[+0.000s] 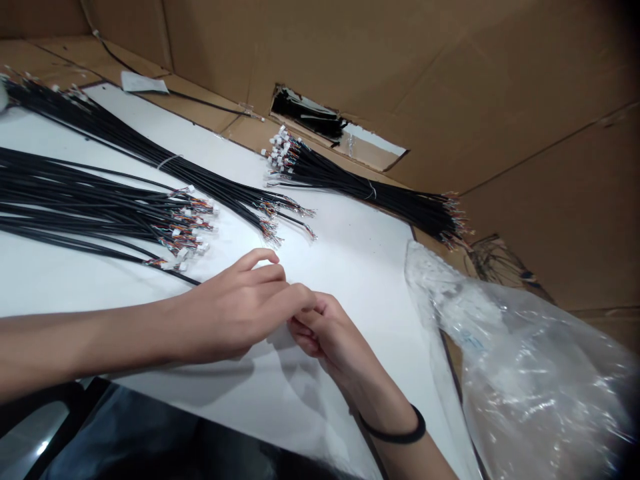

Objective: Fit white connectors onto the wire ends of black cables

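Note:
My left hand [235, 307] and my right hand [327, 333] meet over the white sheet [350, 260] near its front edge. The fingers of both are pinched together at one spot, and what they hold is too small and hidden to name. A black band circles my right wrist [400, 433]. Just beyond my left hand lies a bundle of black cables with white connectors and coloured wires [185, 230]. A second long bundle [150, 157] runs diagonally behind it. A third tied bundle [360, 187] lies at the far edge.
A clear plastic bag holding small white parts [525, 373] rests at the right. Cardboard walls [450, 80] enclose the back and right. A packet of black ties [310, 117] sits in a wall opening. A dark surface [150, 440] is at the bottom.

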A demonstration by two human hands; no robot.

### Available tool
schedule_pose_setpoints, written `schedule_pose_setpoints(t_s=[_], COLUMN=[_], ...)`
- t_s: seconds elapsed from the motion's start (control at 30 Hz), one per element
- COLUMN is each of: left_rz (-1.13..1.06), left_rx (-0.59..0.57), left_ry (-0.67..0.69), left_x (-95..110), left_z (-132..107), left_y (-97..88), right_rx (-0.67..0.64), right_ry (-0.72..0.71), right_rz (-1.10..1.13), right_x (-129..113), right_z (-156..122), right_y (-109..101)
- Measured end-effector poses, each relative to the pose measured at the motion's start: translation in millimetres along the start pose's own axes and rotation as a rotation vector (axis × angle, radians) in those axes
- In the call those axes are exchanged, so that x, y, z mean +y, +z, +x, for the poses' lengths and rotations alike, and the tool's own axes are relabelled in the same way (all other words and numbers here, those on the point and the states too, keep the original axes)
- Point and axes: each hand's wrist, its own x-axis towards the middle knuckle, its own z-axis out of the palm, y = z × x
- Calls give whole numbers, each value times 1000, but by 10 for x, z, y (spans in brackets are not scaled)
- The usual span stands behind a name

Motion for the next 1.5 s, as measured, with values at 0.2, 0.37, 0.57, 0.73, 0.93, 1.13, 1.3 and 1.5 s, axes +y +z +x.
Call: schedule_pose_setpoints(t_s=[0.2,0.37,0.57,0.73,0.93,1.13,1.3,1.5], left_rz=[28,-3,-248,-550,-798,-794,-605,-465], left_rx=[39,7,40,40,30,71,183,188], left_ry=[53,18,-200,-411,-583,-577,-366,-251], left_x=[19,23,-6,-25,-11,10,39,60], left_z=[0,0,28,53,95,92,40,38], left_y=[1,4,-53,-149,-213,-244,-197,-201], right_rx=[44,71,94,127,135,192,177,125], right_ry=[21,26,44,-114,-399,-524,-382,-312], right_rz=[-38,-83,-52,-111,-341,-533,-276,-95], right_x=[5,33,-26,-60,-112,-171,-133,-84], right_z=[-4,7,-6,-45,-100,-136,-112,-88], right_y=[17,24,70,63,-6,-12,17,29])
